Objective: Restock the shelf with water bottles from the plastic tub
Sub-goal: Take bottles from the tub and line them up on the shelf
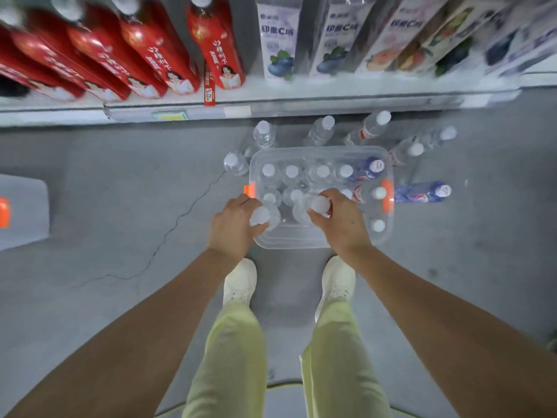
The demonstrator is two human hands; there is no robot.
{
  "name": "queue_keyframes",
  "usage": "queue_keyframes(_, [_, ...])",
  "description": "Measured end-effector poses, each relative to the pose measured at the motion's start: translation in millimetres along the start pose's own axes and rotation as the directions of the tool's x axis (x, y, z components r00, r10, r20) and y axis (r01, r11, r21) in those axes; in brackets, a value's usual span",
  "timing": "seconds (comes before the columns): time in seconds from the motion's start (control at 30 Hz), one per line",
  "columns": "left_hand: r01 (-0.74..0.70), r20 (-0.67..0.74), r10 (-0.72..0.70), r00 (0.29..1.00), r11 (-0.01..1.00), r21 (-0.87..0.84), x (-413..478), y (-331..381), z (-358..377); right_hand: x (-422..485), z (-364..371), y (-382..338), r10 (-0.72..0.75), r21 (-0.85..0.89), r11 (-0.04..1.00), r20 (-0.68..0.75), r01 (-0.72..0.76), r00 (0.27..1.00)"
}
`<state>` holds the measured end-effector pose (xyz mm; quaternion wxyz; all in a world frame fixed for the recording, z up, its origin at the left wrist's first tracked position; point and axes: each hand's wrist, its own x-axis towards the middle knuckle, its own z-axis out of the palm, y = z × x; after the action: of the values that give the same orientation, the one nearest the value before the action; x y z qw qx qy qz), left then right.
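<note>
The person is standing over the clear plastic tub, which is sitting on the grey floor just in front of the white shoes and below the shelf. The left hand is curling its fingers around the neck of a water bottle at the tub's near left corner, while the right hand is gripping a second water bottle near the middle of the tub; both white caps are pointing up at the camera. Whether either bottle is lifting clear of the tub bottom is hard to tell from this blurred top-down view. More white-capped bottles are standing packed in the tub's far half. Loose bottles are standing on the floor between the tub and the shelf, and a blue-labelled bottle is lying just beside the tub's right wall. Red bottles and blueberry cartons are filling the shelf above. Another clear tub is sitting well apart at the left edge.
</note>
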<state>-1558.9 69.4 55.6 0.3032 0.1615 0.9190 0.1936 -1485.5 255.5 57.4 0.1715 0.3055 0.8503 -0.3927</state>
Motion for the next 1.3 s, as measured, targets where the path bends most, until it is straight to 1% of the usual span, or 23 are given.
queue_keyframes(0.07, [0.001, -0.002, -0.001, 1.0, 0.999, -0.038, -7, 15, -28, -9, -26, -19, -0.019, -0.02, 1.0, -0.009, 0.018, 1.0])
queue_keyframes(0.2, [-0.011, -0.032, 0.011, 0.999, 1.0, -0.015, -24, 48, -88, -32, -80, -52, -0.036, -0.067, 0.997, -0.018, 0.035, 0.999])
queue_keyframes(0.3, [-0.049, -0.076, 0.048, 0.996, 0.999, -0.015, -39, 74, -140, -51, -126, -83, -0.036, -0.007, 0.999, -0.079, 0.036, 0.996])
queue_keyframes(0.37, [-0.066, -0.111, 0.063, 0.992, 0.998, -0.019, -50, 91, -178, -68, -158, -106, -0.051, 0.001, 0.999, -0.112, 0.052, 0.992])
queue_keyframes(0.53, [-0.195, -0.2, 0.199, 0.959, 0.98, 0.039, -77, 139, -274, -106, -238, -163, -0.141, 0.006, 0.989, -0.17, 0.145, 0.975])
queue_keyframes(0.63, [-0.283, -0.25, 0.3, 0.921, 0.954, 0.102, -96, 178, -333, -126, -286, -195, -0.228, -0.024, 0.973, -0.239, 0.229, 0.944])
queue_keyframes(0.77, [-0.36, -0.338, 0.365, 0.867, 0.929, 0.08, -126, 224, -405, -156, -345, -237, -0.323, -0.023, 0.943, -0.299, 0.332, 0.898])
queue_keyframes(0.9, [-0.39, -0.443, 0.349, 0.826, 0.921, -0.002, -154, 273, -473, -178, -404, -281, -0.352, -0.013, 0.927, -0.372, 0.374, 0.859])
queue_keyframes(1.0, [-0.459, -0.54, 0.355, 0.763, 0.886, -0.066, -177, 309, -516, -195, -451, -314, -0.371, -0.034, 0.919, -0.406, 0.392, 0.835])
queue_keyframes(1.07, [-0.509, -0.61, 0.36, 0.706, 0.857, -0.083, -189, 327, -542, -209, -480, -332, -0.426, -0.048, 0.891, -0.429, 0.451, 0.797])
queue_keyframes(1.13, [-0.532, -0.638, 0.358, 0.682, 0.841, -0.096, -199, 344, -564, -219, -507, -346, -0.463, -0.069, 0.87, -0.452, 0.488, 0.763])
queue_keyframes(1.2, [-0.553, -0.651, 0.377, 0.659, 0.829, -0.08, -214, 363, -586, -231, -536, -361, -0.501, -0.118, 0.851, -0.476, 0.512, 0.723])
queue_keyframes(1.3, [-0.563, -0.681, 0.408, 0.608, 0.826, -0.007, -240, 390, -615, -247, -574, -388, -0.537, -0.136, 0.822, -0.509, 0.553, 0.672])
